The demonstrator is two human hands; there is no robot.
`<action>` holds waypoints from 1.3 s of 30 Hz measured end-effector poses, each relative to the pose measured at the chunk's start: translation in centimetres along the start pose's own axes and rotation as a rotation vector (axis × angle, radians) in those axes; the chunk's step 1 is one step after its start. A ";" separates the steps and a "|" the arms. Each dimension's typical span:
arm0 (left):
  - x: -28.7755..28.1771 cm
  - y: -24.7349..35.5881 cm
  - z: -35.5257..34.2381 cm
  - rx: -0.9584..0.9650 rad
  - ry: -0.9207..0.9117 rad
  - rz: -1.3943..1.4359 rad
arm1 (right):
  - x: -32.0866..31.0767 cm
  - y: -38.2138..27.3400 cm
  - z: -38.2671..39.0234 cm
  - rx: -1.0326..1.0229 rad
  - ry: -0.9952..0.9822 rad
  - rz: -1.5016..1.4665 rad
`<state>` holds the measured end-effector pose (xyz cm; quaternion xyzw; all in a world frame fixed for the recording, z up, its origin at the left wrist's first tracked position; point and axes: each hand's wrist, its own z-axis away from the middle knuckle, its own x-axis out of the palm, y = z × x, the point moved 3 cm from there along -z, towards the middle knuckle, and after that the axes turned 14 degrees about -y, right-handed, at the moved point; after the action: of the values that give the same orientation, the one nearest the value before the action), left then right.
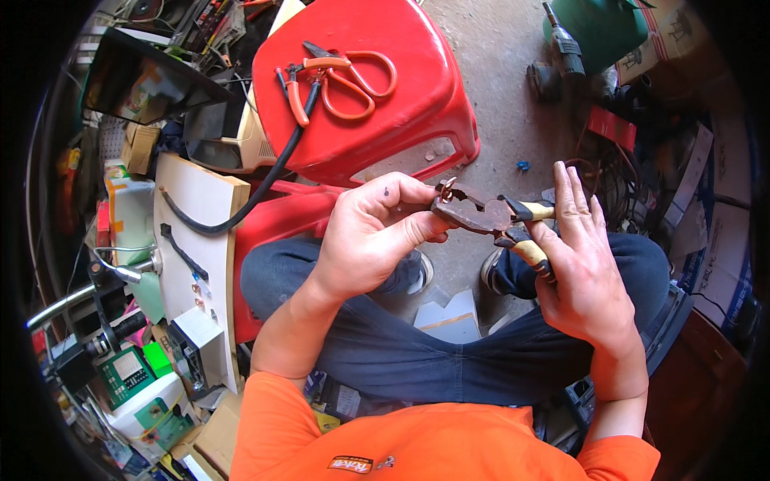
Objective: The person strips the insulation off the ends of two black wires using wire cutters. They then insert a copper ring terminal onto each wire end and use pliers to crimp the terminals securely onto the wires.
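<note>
My left hand (373,228) pinches a small copper-coloured metal piece (447,191) between thumb and forefinger. That piece sits at the parted jaws of rusty pliers (480,215) with yellow-and-black handles. The pliers are in my right hand (584,268), their spread handles lying against its thumb and fingers, several of which are stretched out. On the red stool (385,48) ahead rest orange-handled scissors (353,82) and a small orange-handled cutting tool (297,98). A thick black cable (277,172) hangs from the stool down to a pale board (188,188).
On the board lie a short black cable (184,252) and small copper-coloured pieces (200,303). A dark monitor (148,80) and clutter crowd the left. Toward the far right are a power tool (566,50), a green bin (601,32) and cardboard (682,44).
</note>
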<state>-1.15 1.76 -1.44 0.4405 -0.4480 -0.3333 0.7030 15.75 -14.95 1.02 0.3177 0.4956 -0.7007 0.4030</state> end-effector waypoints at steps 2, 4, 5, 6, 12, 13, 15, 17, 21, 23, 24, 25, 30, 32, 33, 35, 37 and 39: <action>0.0 -0.1 0.0 -0.009 0.008 -0.015 | -0.2 -0.4 0.0 0.015 -0.003 0.011; 0.0 -0.2 0.0 0.006 0.002 -0.038 | -0.2 -0.4 0.1 0.013 0.000 -0.027; 0.0 -0.2 0.0 0.013 0.004 -0.046 | 0.0 -0.3 0.0 0.002 0.006 -0.072; 0.0 -0.2 0.0 0.021 0.005 -0.054 | 0.1 -0.1 0.0 -0.010 0.011 -0.116; 0.0 0.1 0.2 0.001 -0.003 -0.120 | 0.3 0.0 -0.5 -0.084 0.067 -0.147; 0.0 0.2 0.3 0.001 -0.006 -0.132 | 0.4 0.1 -0.7 -0.104 0.069 -0.144; 0.2 0.4 0.3 0.005 0.004 -0.139 | 0.3 0.3 -0.9 -0.135 0.071 -0.128; 0.2 0.4 0.4 0.007 -0.003 -0.145 | 0.7 0.5 -1.0 -0.149 0.069 -0.131; 0.5 0.3 0.5 -0.008 -0.040 -0.136 | 0.7 1.0 -0.8 -0.201 0.040 -0.125; 0.5 0.2 0.5 -0.004 -0.049 -0.131 | 0.5 1.8 -1.3 -0.222 -0.004 -0.103; 0.4 0.1 0.4 0.007 -0.053 -0.132 | 0.5 2.0 -1.5 -0.218 -0.022 -0.114; 0.3 0.1 0.3 0.018 -0.056 -0.134 | 0.4 2.1 -1.7 -0.213 -0.041 -0.125; 0.4 1.0 0.5 0.023 -0.059 -0.142 | -0.7 1.4 -1.6 -0.168 -0.018 0.074; 0.1 0.7 0.8 0.013 -0.096 -0.160 | -1.1 0.8 -1.2 -0.105 -0.063 0.086; 0.2 0.7 0.7 0.005 -0.101 -0.162 | -1.3 0.2 -1.1 -0.092 -0.068 0.080; 0.3 0.5 0.6 -0.010 -0.110 -0.166 | -1.1 -0.3 -0.8 -0.078 -0.076 0.025; 0.5 0.6 0.7 -0.003 -0.104 -0.148 | -1.0 -0.4 -0.6 -0.080 -0.028 0.016; 0.6 0.6 0.7 0.013 -0.088 -0.132 | -1.2 -0.8 -0.3 -0.068 0.016 0.032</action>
<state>-1.52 1.26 -0.51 0.4585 -0.4508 -0.3949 0.6562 15.66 -14.23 2.25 0.3174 0.5172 -0.6744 0.4207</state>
